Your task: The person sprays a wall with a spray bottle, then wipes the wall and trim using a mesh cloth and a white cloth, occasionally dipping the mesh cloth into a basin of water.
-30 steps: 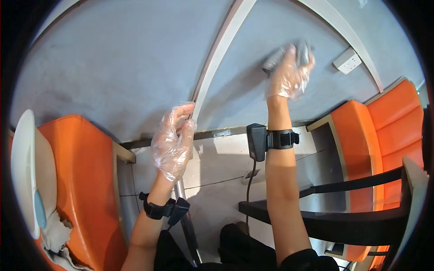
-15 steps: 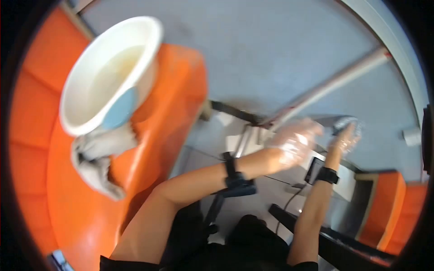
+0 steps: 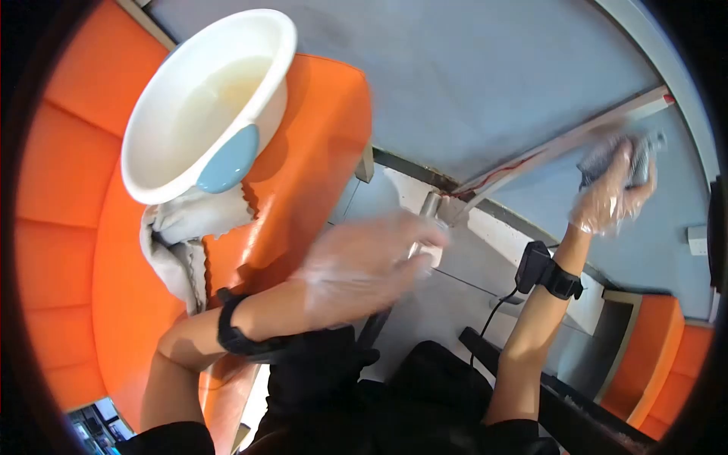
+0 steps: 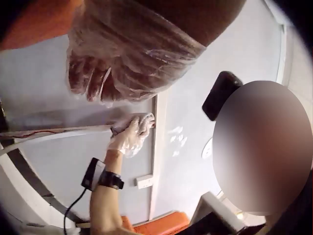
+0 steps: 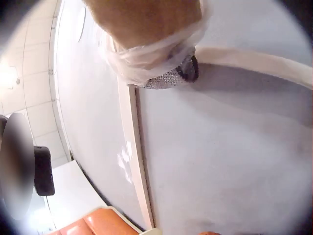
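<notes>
In the head view my right hand point(image 3: 605, 203), in a clear plastic glove, grips a crumpled grey cloth point(image 3: 600, 158) at the grey-blue wall point(image 3: 455, 83), beside a pale trim strip point(image 3: 557, 138). The right wrist view shows the cloth's mesh weave point(image 5: 166, 81) under the gloved hand, most of it covered. My left hand point(image 3: 364, 262), gloved too and motion-blurred, hangs over the floor near the orange seat with its fingers loosely bent and nothing in them. From the left wrist, those fingers point(image 4: 100, 81) also look bare of any object.
A white basin point(image 3: 144, 155) of cloudy water tilts in view on the orange seat point(image 3: 334, 98) at left, a light grey rag point(image 3: 201, 216) beside it. A wall socket point(image 3: 697, 240) is at far right. A dark chair bar point(image 3: 576, 409) lies near my right arm.
My view has swung left, bringing the basin and rag into sight. The left hand has drawn back from the trim strip towards the seat. My right hand keeps the cloth at the wall.
</notes>
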`<action>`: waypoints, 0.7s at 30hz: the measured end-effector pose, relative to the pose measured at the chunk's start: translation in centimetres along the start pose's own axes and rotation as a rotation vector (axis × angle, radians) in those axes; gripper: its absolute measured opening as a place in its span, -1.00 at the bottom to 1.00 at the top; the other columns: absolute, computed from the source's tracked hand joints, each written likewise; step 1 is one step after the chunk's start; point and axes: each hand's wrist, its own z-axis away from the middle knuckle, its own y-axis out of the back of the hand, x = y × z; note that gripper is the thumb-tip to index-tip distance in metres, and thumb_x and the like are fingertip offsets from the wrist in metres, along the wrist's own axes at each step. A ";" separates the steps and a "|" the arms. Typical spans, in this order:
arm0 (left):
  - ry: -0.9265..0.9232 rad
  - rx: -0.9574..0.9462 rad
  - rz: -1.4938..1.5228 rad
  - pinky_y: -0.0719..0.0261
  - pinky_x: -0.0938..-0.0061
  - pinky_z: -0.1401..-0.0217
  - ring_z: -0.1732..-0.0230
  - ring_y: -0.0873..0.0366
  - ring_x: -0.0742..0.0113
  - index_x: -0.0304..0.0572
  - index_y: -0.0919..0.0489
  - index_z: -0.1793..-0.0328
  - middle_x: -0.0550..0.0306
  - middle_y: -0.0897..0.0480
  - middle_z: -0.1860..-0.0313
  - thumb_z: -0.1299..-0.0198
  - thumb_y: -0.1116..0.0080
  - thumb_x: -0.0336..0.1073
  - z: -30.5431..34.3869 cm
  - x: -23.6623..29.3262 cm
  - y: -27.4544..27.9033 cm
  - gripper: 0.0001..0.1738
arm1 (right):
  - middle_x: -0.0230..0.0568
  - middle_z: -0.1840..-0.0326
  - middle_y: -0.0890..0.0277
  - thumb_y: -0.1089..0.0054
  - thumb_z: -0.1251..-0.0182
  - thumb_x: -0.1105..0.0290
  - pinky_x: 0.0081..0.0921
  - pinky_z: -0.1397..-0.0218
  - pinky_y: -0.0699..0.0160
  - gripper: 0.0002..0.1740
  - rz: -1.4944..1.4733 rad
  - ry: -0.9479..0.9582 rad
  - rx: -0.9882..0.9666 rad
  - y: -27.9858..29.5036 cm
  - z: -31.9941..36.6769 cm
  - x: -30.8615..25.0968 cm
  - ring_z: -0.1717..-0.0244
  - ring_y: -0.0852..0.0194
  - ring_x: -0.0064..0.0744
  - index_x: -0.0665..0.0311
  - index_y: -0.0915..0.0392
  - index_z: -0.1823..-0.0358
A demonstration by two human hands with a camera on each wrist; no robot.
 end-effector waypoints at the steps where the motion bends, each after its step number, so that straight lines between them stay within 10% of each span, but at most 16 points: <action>1: 0.072 0.041 -0.038 -0.62 0.45 0.04 0.07 -0.66 0.31 -0.07 -0.60 -0.05 0.11 -0.66 0.05 -0.33 -0.15 -0.36 0.6 0.5 1.0 -0.80 | -0.04 0.00 -0.63 -0.43 -0.29 0.23 -0.37 -0.10 -0.60 -0.46 -0.002 0.045 -0.070 0.0 -0.1 -0.8 0.04 -0.61 -0.29 0.34 -0.48 -0.19; 5: 0.052 0.224 0.356 -0.63 0.41 0.01 0.07 -0.68 0.22 -0.18 -0.61 -0.04 0.10 -0.68 0.12 -0.24 -0.16 -0.53 2.3 0.6 2.0 -0.75 | -0.09 0.03 -0.68 -0.48 -0.22 0.21 -0.36 -0.10 -0.60 -0.60 -0.016 0.433 -0.219 -1.9 -1.0 -2.7 0.03 -0.68 -0.23 0.21 -0.67 -0.02; 9: -0.250 0.171 0.049 -0.66 0.29 0.06 0.08 -0.66 0.05 -0.07 -0.56 -0.08 0.08 -0.65 0.07 -0.17 -0.24 -0.46 4.8 1.7 0.9 -0.67 | -0.16 0.06 -0.69 -0.47 -0.27 0.30 -0.50 -0.05 -0.60 -0.61 0.038 0.618 -0.299 -3.1 -0.5 -6.2 0.08 -0.65 -0.43 0.28 -0.63 -0.07; 12: -0.306 0.074 0.150 -0.66 0.30 -0.09 -0.05 -0.65 0.12 -0.07 -0.58 -0.16 0.07 -0.64 -0.04 -0.16 -0.31 -0.41 5.8 2.0 -0.3 -0.60 | -0.18 0.04 -0.68 -0.45 -0.27 0.39 -0.52 -0.12 -0.59 -0.63 -0.097 0.431 -0.466 -5.1 1.7 -9.2 0.03 -0.63 -0.44 0.27 -0.63 -0.09; 21: -0.311 0.002 0.359 -0.59 0.25 -0.28 -0.18 -0.62 0.14 -0.05 -0.61 -0.26 0.10 -0.63 -0.13 -0.19 -0.36 -0.35 7.2 2.1 2.2 -0.53 | -0.23 0.02 -0.63 -0.46 -0.24 0.40 -0.47 -0.05 -0.57 -0.61 0.090 0.782 -0.720 -7.9 0.8 -9.3 0.02 -0.59 -0.40 0.14 -0.64 -0.11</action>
